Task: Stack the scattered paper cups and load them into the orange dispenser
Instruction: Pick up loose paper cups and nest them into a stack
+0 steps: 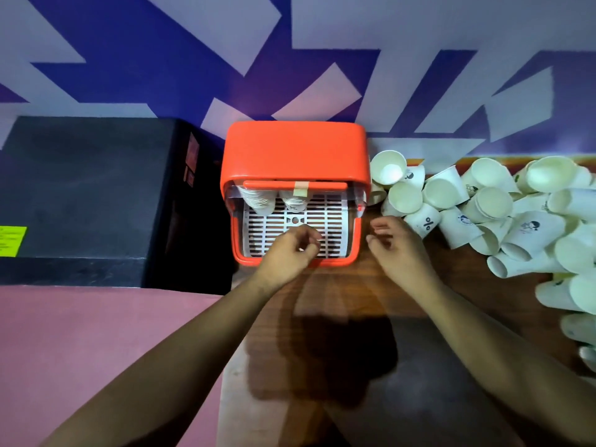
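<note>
The orange dispenser stands against the wall at the middle of the view, with a white slotted tray at its front. Two stacks of paper cups hang inside its clear front. A heap of scattered white paper cups lies on the wooden table to the right. My left hand hovers over the tray's front edge, fingers loosely curled and holding nothing. My right hand is just right of the dispenser, fingers relaxed and empty, close to the nearest loose cup.
A large black box sits left of the dispenser. The wooden table runs below and to the right. A pink surface lies at the lower left. A purple patterned wall is behind everything.
</note>
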Tool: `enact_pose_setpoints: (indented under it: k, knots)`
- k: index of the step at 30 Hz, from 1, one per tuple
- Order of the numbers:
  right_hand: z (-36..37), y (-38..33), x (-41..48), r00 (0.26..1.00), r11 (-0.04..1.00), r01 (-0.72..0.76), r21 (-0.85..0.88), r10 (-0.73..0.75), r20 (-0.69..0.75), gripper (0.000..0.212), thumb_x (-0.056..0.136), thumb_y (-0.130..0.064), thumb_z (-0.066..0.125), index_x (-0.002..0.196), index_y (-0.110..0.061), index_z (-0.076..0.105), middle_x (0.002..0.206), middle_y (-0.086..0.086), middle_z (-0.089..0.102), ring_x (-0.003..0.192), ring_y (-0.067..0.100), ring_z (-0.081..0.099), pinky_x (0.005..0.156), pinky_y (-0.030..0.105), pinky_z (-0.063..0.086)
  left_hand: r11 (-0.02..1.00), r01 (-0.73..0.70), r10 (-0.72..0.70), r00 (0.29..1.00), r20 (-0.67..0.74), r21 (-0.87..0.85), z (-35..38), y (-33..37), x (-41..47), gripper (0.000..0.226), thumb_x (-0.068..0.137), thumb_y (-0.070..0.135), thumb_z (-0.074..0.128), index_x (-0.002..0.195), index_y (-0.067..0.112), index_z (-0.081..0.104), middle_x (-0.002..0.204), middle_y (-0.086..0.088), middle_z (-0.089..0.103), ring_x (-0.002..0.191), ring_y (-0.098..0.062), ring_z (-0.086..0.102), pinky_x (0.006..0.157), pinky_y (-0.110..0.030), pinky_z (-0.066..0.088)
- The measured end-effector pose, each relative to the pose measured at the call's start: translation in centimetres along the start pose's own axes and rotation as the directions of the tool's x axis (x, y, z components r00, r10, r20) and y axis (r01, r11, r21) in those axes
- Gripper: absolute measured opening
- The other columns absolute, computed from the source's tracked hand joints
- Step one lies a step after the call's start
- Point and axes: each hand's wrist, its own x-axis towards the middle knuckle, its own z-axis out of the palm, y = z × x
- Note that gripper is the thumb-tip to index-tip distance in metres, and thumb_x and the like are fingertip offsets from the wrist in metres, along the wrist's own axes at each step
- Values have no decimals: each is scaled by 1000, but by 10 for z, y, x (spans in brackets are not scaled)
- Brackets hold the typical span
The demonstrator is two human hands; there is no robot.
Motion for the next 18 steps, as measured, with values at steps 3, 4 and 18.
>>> enact_pose_setpoints:
  k: [3,4,18]
  knots:
    - [-30,16,12,995,996,-40,-75,33,-91,28,90,-16,62,117,-13,60,117,3,57,100,9,56,87,26,46,993,-112,107,989,102,41,28,23,0,12,89,15,58,99,19,63,87,11,64,81,-12,62,85,-31,52]
    - [-37,21,19,993,994,-22,-107,9,-116,30,89,-15,62,119,-13,59,118,5,54,101,12,56,87,27,47,988,-143,136,983,122,55,37,33,3,16,90,13,59,104,15,64,87,10,64,82,-13,63,84,-32,52]
    - [-54,109,50,991,843,136,-520,-118,69,13,87,-16,62,94,-12,73,105,8,55,104,28,51,90,39,47,935,-54,15,993,113,350,136,82,71,69,85,6,59,150,13,35,135,-27,53,126,-41,50,102,-41,45]
